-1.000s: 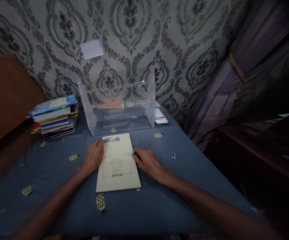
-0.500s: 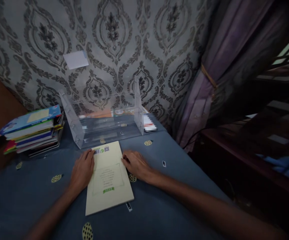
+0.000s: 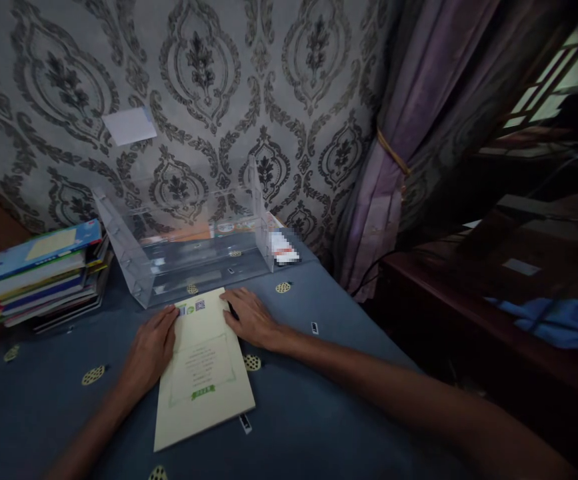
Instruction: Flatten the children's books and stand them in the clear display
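A cream-coloured book (image 3: 203,380) lies flat on the blue tablecloth, its printed cover upside down to me, with a QR code at the far end and a small green banner near the middle. My left hand (image 3: 151,343) is closed along the book's far left edge, fingers held together. At the far right edge, my right hand (image 3: 251,319) grips the book between thumb and fingers, fingertips over the corner. Just beyond the book stands a clear acrylic rack (image 3: 203,267) with side panels.
A stack of books (image 3: 43,273) stands at the left. The blue tablecloth (image 3: 319,413) has pineapple prints. White papers (image 3: 283,248) lie beside the rack. Behind is a patterned wall with a white card (image 3: 129,126). A tied purple curtain (image 3: 383,193) hangs at the right, past the table edge.
My right hand has shifted farther along the book's right edge, its fingers now over the far corner. My left hand stays at the left edge. The whole view has turned slightly right.
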Demonstrator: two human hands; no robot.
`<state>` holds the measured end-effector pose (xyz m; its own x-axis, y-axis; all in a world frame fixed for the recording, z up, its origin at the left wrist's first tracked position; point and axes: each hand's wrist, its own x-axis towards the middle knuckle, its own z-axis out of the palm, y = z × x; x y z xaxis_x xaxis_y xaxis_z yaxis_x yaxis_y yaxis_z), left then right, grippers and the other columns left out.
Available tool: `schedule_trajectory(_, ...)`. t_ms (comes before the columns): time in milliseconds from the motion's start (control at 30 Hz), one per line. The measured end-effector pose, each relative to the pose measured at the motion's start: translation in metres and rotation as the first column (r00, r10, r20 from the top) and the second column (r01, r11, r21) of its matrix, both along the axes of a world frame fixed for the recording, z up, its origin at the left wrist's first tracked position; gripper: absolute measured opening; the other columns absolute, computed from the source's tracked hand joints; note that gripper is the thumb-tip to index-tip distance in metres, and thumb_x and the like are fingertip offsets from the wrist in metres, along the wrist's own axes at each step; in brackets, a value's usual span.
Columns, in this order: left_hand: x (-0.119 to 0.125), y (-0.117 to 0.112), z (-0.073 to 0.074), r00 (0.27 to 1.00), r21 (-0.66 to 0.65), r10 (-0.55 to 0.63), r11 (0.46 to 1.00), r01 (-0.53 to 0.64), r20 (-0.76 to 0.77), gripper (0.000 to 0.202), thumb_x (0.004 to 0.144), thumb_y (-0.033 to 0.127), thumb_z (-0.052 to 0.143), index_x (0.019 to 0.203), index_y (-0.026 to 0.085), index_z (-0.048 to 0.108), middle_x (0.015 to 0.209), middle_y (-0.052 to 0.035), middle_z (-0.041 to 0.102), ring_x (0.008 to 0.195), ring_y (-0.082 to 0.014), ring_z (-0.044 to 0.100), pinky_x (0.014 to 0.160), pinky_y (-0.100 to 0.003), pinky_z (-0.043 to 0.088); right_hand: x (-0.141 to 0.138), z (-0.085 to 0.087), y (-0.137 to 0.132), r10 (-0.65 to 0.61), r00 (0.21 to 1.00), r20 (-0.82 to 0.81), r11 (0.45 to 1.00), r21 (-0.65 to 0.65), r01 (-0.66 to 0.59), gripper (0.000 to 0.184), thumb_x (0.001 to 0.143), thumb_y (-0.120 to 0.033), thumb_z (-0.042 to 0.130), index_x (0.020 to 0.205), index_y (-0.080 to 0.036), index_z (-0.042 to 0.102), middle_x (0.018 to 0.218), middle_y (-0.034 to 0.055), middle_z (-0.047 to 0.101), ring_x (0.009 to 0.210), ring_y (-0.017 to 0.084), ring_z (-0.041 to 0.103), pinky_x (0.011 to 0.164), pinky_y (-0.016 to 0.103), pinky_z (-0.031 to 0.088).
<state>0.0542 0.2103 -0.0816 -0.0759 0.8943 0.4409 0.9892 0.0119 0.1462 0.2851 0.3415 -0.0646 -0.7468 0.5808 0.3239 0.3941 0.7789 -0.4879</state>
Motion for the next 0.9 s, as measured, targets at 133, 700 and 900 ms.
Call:
schedule_trajectory(133,0.010,0.010,0.001,0.998,0.022,-0.061,0.998,0.061,-0.024,0.042,0.098,0.028,0.034,0.122,0.016,0.066,0.129,-0.0143,0.068,0.118,-0.0294,0.065,0.102,-0.050,0.052,0.002,-0.003,0.002,0.002,0.999,-0.032,0.999,-0.041,-0.003,0.027,0.090,-0.015,0.056,0.116,-0.016,0.061,0.120,0.0115,0.066,0.112,0.025,0.056,0.099,0.040,0.041)
schedule_trajectory(700,0.042,0.059,0.005,0.946,-0.021,-0.312,0.950,0.312,-0.091,0.045,0.094,0.013,0.037,0.132,0.015,0.061,0.137,-0.0125,0.064,0.128,-0.0283,0.059,0.103,-0.051,0.051,0.005,-0.008,0.007,0.040,0.991,-0.128,0.995,-0.082,-0.051,0.038,0.088,-0.015,0.057,0.126,-0.019,0.059,0.124,0.0100,0.066,0.118,0.026,0.054,0.101,0.043,0.042)
schedule_trajectory(900,0.043,0.059,0.004,0.939,-0.024,-0.337,0.942,0.336,-0.065,0.048,0.093,0.010,0.036,0.136,0.017,0.058,0.140,-0.0118,0.061,0.132,-0.0278,0.055,0.104,-0.051,0.049,0.002,-0.006,0.006,0.028,0.995,-0.101,0.996,-0.084,-0.036,0.040,0.088,-0.014,0.054,0.128,-0.014,0.057,0.129,0.0138,0.063,0.120,0.028,0.052,0.104,0.046,0.042)
